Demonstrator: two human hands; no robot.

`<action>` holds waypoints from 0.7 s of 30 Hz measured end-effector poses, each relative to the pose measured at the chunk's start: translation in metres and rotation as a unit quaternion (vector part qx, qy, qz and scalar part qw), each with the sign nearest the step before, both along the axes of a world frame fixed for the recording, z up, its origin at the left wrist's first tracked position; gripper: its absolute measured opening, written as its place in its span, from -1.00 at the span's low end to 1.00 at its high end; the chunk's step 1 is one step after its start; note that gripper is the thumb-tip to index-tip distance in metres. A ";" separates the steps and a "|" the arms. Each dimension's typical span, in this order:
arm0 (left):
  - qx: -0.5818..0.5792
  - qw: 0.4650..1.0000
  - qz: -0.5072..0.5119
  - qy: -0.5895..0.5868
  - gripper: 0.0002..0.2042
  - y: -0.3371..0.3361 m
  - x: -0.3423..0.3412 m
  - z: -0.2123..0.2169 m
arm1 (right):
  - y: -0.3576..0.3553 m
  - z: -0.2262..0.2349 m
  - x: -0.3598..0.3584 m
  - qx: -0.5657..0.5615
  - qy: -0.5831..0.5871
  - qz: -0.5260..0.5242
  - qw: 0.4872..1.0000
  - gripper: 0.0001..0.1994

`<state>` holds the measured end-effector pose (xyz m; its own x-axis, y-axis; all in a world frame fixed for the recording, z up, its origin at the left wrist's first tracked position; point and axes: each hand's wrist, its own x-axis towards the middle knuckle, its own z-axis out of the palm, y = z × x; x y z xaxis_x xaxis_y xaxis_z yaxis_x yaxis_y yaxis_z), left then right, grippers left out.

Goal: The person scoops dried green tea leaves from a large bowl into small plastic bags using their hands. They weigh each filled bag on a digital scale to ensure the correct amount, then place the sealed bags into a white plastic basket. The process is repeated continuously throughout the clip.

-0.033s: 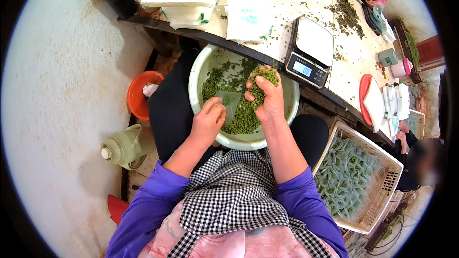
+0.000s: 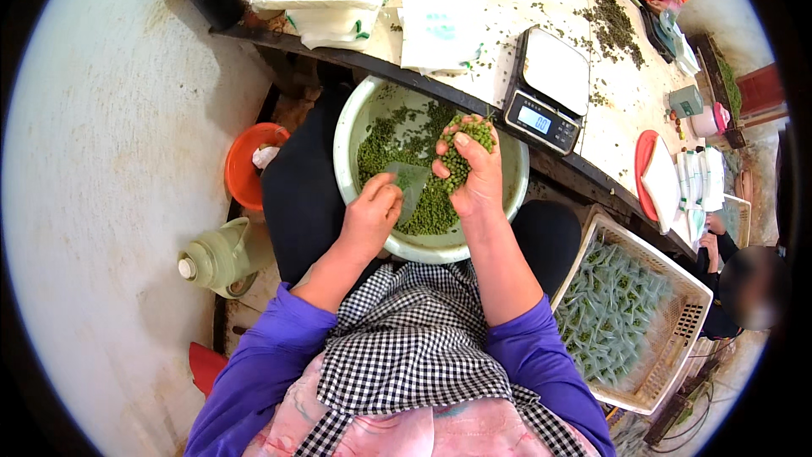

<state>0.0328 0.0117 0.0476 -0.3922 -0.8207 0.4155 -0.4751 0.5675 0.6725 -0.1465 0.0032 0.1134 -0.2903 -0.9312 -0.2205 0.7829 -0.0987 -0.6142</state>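
My right hand [image 2: 475, 165] is closed around a heaped bunch of small round green berries [image 2: 468, 142] that look like fresh peppercorns. Its fingers curl toward the left over the basin. My left hand [image 2: 372, 211] pinches the edge of a small clear plastic bag [image 2: 409, 186], its mouth toward the right hand. Whether the bag has anything in it, I cannot tell. Beneath both hands is a pale green round basin [image 2: 345, 156] between my knees, with more loose green berries [image 2: 433, 213] spread over its bottom.
A digital scale [image 2: 545, 89] stands at the bench edge, beside flat plastic bags [image 2: 436, 30]. Right of me, a cream crate [image 2: 695, 313] holds many filled bags. To my left are an orange bucket [image 2: 243, 178] and a green thermos jug [image 2: 216, 258]. Two other people work along the bench.
Both hands keep their hold and stay nearly in place. The plastic bag's free end has shifted very slightly.
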 end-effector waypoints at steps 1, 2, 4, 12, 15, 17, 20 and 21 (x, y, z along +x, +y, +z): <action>0.000 1.000 -0.006 -0.003 -0.82 0.004 -0.002 -0.004 | 0.004 0.001 0.005 -0.017 0.003 -0.011 1.000 -0.69; -0.001 1.000 -0.012 -0.006 -0.82 0.007 -0.005 -0.007 | 0.009 0.002 0.010 -0.033 0.006 -0.021 0.999 -0.69; 0.026 0.999 -0.021 -0.013 -0.82 0.014 -0.007 -0.005 | 0.016 0.000 0.020 -0.052 0.017 -0.044 0.998 -0.69; 0.050 0.998 -0.019 0.042 -0.81 0.021 -0.005 -0.014 | 0.025 -0.040 0.041 -0.094 0.149 -0.076 0.981 -0.68; 0.054 0.997 -0.014 0.044 -0.78 0.019 -0.004 -0.011 | 0.023 -0.045 0.041 -0.150 0.215 -0.088 0.961 -0.65; 0.086 0.995 -0.011 0.054 -0.78 0.019 -0.003 -0.012 | 0.023 -0.043 0.042 -0.156 0.248 -0.090 0.952 -0.63; 0.094 0.993 -0.025 0.060 -0.79 0.019 -0.001 -0.008 | 0.024 -0.045 0.043 -0.153 0.276 -0.078 0.946 -0.62; 0.096 0.993 -0.023 0.057 -0.79 0.019 0.000 -0.008 | 0.024 -0.046 0.043 -0.151 0.282 -0.072 0.945 -0.63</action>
<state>0.0328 0.0303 0.0395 -0.3897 -0.8718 0.2967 -0.3665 0.4424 0.8185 -0.1034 0.0270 0.0675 -0.4102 -0.8694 0.2756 0.3045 -0.4154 -0.8572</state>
